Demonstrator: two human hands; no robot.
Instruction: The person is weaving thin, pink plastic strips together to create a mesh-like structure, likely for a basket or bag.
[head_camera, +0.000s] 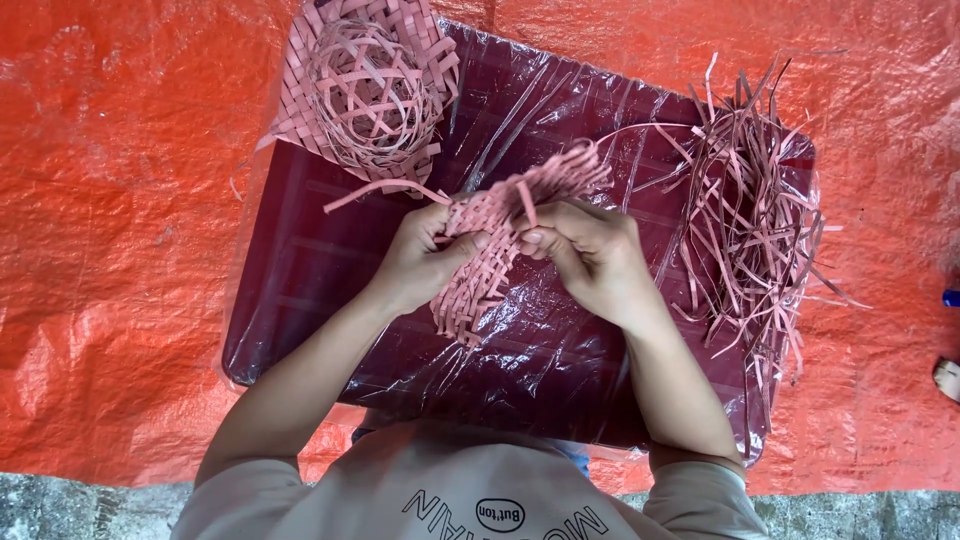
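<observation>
A small mat woven of pink strips (492, 262) is held up over a dark maroon tray wrapped in clear plastic (300, 290). My left hand (418, 262) grips the mat's left edge, thumb pressed on the weave. My right hand (590, 255) pinches a strip at the mat's upper right, where loose strip ends (570, 168) fan out. One long pink strip (375, 190) trails off to the left from the mat's top.
A round openwork pink basket (370, 92) sits on a flat woven mat (300, 100) at the tray's far left corner. A heap of loose pink strips (745, 215) lies on the tray's right side. Orange tarpaulin (110, 250) covers the ground around; bare concrete (60, 510) shows at the near edge.
</observation>
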